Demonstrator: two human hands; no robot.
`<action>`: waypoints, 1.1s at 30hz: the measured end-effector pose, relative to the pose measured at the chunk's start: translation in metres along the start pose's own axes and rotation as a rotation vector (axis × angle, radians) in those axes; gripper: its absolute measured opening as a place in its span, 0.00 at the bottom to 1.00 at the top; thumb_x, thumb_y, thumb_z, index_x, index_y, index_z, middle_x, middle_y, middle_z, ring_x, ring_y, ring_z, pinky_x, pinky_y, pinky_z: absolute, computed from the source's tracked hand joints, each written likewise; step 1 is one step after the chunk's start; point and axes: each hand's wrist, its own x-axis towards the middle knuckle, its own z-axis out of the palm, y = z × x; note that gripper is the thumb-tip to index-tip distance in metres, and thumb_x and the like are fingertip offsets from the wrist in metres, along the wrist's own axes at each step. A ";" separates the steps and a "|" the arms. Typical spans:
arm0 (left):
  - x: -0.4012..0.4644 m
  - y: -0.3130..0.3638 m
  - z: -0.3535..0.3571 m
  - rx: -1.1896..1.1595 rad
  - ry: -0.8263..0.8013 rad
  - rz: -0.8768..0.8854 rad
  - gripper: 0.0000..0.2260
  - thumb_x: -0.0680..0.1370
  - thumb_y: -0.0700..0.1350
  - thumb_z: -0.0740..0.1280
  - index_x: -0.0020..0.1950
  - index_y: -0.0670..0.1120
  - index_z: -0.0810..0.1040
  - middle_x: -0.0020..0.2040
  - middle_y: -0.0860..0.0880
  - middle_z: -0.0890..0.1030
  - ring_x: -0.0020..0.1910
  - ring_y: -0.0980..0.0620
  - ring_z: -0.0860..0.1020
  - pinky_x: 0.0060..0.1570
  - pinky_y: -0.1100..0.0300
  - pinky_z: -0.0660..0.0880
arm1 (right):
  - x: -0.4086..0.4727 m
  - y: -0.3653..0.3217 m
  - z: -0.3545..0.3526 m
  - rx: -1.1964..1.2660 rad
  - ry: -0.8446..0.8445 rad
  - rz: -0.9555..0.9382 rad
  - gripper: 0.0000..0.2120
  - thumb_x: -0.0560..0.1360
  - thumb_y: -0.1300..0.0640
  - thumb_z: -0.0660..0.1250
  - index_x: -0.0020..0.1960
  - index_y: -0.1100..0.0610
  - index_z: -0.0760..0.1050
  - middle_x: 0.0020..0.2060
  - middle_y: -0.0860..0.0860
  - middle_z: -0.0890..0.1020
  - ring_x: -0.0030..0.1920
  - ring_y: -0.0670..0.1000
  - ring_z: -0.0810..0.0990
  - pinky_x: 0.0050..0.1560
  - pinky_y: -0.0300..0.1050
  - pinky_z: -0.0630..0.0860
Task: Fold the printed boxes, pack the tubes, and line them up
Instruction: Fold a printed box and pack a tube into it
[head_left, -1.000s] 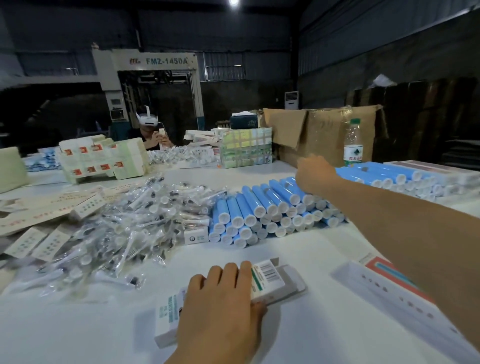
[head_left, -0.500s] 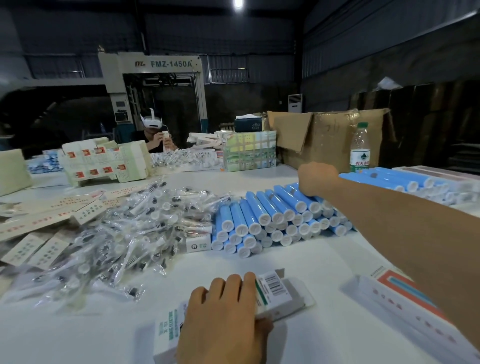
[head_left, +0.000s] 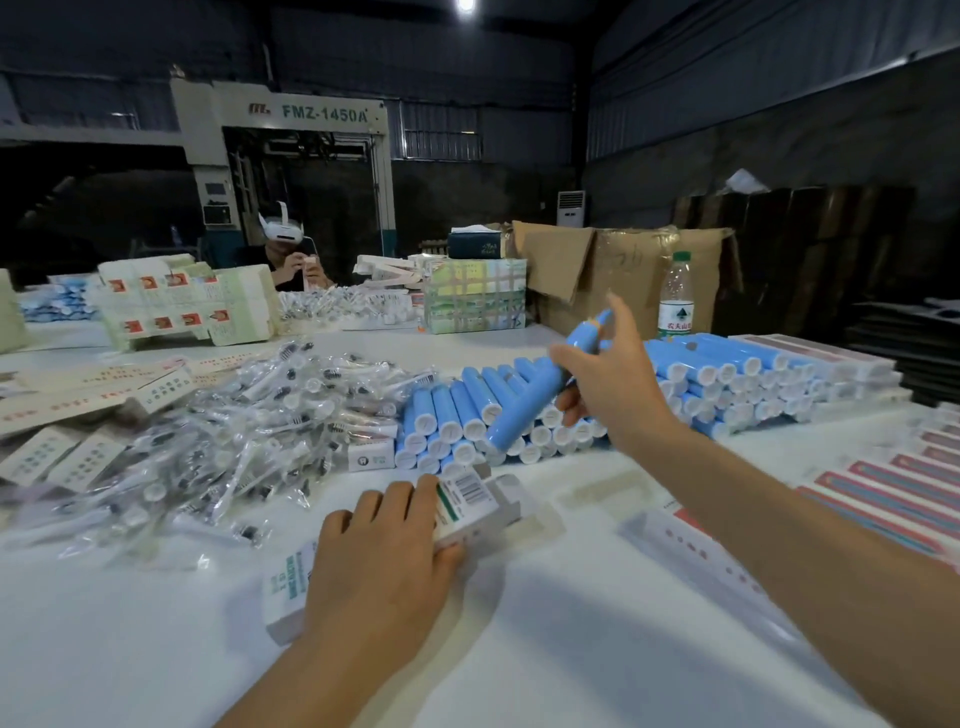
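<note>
My left hand (head_left: 379, 566) pins the folded box (head_left: 467, 506) flat on the bench (head_left: 571, 649), open end toward the pile. Farther out, my right hand (head_left: 618, 384) has its grip around one blue tube (head_left: 535, 402), lifted above the stack (head_left: 519, 415). I should line it up with the opening and slide it in straight.

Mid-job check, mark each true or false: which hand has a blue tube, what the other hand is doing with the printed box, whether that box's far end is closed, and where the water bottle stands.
1. The right hand holds a blue tube lifted above the tube pile. True.
2. The left hand is lifted clear of the table. False: it lies on the printed box, pinning it to the white table.
3. The box's far end is closed. False: its barcode flap stands open.
4. The water bottle stands in front of the cardboard carton. True.
5. The held tube is upright. False: it is tilted, white cap end low.
</note>
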 end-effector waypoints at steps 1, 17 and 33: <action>0.000 0.000 0.000 0.003 0.000 -0.014 0.26 0.78 0.64 0.48 0.73 0.55 0.51 0.64 0.57 0.66 0.59 0.54 0.66 0.55 0.57 0.62 | -0.013 0.011 0.003 0.096 0.019 0.044 0.36 0.76 0.63 0.67 0.75 0.45 0.53 0.34 0.57 0.78 0.21 0.50 0.75 0.21 0.42 0.73; 0.000 0.003 -0.002 -0.007 0.006 -0.076 0.28 0.79 0.62 0.51 0.75 0.52 0.50 0.67 0.54 0.65 0.62 0.51 0.65 0.58 0.55 0.60 | -0.070 0.059 0.022 0.125 -0.028 0.239 0.09 0.78 0.57 0.65 0.41 0.60 0.78 0.24 0.50 0.75 0.19 0.46 0.67 0.18 0.36 0.62; -0.011 0.005 -0.008 -0.028 -0.097 0.023 0.27 0.80 0.56 0.60 0.74 0.44 0.57 0.65 0.44 0.69 0.60 0.43 0.66 0.59 0.46 0.62 | -0.055 0.075 0.014 0.129 0.057 0.444 0.15 0.79 0.52 0.60 0.44 0.61 0.79 0.35 0.52 0.77 0.23 0.47 0.66 0.15 0.37 0.60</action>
